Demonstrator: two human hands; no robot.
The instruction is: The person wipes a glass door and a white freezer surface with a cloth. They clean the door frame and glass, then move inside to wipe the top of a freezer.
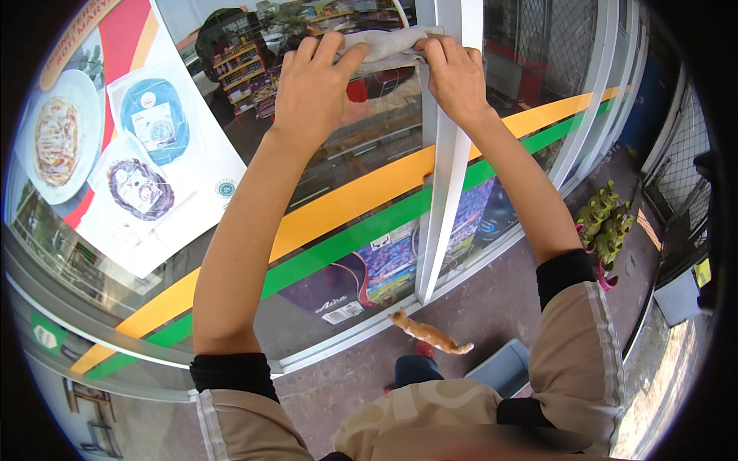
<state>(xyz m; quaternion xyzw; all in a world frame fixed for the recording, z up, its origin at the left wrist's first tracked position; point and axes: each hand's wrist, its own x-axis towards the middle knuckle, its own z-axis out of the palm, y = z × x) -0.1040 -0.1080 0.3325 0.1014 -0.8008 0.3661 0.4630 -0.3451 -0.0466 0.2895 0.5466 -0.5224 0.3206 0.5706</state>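
A grey cloth [387, 48] is stretched between my two hands against the upper part of a shop's glass pane [380, 124]. My left hand [316, 86] grips the cloth's left end, its fingers bent over the fabric. At the cloth's right end, beside the white metal window frame [447, 173], my right hand [454, 75] pinches it with thumb and fingers. Both arms reach upward. Orange [346, 199] and green [346, 245] stripes cross the glass below the hands. Shelves of goods show in or through the pane, partly mixed with reflections.
A large poster with food pictures [190, 167] covers the glass at left. An orange-and-white cat [429, 333] is on the paved floor near my foot. Beside it lies a grey plastic container [501, 366]. Potted plants [608, 227] stand at right, near a wire-mesh panel [686, 138].
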